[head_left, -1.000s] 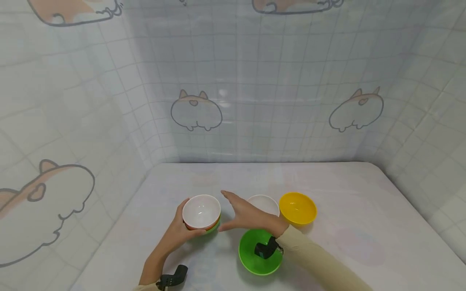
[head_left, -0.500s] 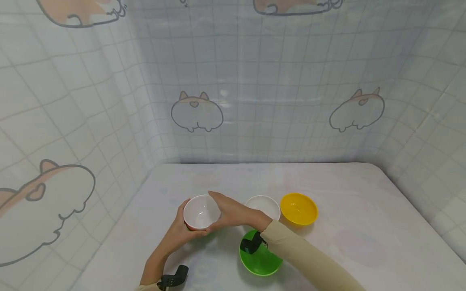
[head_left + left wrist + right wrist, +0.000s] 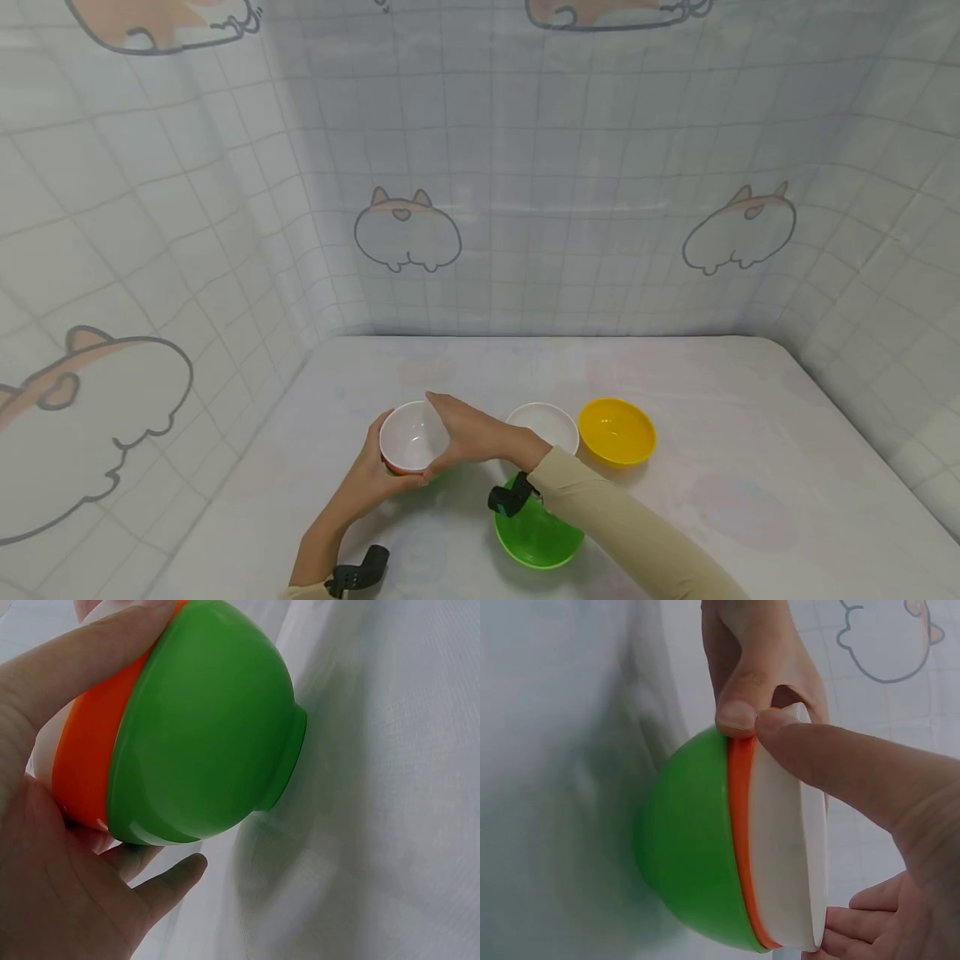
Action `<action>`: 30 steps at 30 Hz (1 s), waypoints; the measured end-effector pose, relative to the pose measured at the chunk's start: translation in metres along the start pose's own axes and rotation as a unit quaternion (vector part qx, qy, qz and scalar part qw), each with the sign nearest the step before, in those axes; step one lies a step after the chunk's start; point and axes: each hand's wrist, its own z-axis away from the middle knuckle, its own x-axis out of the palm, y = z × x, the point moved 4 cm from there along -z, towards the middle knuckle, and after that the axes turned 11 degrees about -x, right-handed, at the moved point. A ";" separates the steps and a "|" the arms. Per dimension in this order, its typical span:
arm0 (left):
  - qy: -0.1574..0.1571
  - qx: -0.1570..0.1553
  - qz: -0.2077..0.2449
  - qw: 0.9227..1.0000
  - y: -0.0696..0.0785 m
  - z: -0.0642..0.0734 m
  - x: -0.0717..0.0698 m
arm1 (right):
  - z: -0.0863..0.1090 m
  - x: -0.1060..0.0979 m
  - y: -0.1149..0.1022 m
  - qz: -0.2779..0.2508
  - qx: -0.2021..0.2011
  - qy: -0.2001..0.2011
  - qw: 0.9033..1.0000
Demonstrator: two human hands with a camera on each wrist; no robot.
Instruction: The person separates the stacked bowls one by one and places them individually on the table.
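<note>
A nested stack of bowls stands at the left of the table in the head view. Its white bowl is on top, an orange bowl shows as a band below, and a green bowl forms the bottom. My left hand grips the stack from the left, thumb across the orange band. From the right, my right hand holds the white bowl, its thumb on the near side and fingers at the far rim. Both thumbs meet at the near side of the stack.
Right of the stack are another white bowl, partly behind my right wrist, and a yellow bowl. A larger-looking green bowl sits nearer, below my right forearm. Grid-patterned sheeting walls the table at the back and sides.
My right hand has moved left from beside the stack and now holds the white bowl. My left hand keeps its grip, and the other bowls stay put.
</note>
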 end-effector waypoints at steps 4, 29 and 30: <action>0.001 0.005 -0.003 1.000 0.002 -0.001 0.000 | -0.002 -0.001 0.001 0.028 0.006 0.000 1.000; -0.018 0.013 0.022 1.000 0.001 0.007 -0.002 | 0.007 -0.009 -0.012 0.057 0.026 0.028 0.998; -0.018 0.011 0.022 1.000 0.001 0.007 -0.001 | 0.008 -0.010 -0.013 0.056 0.029 0.032 0.997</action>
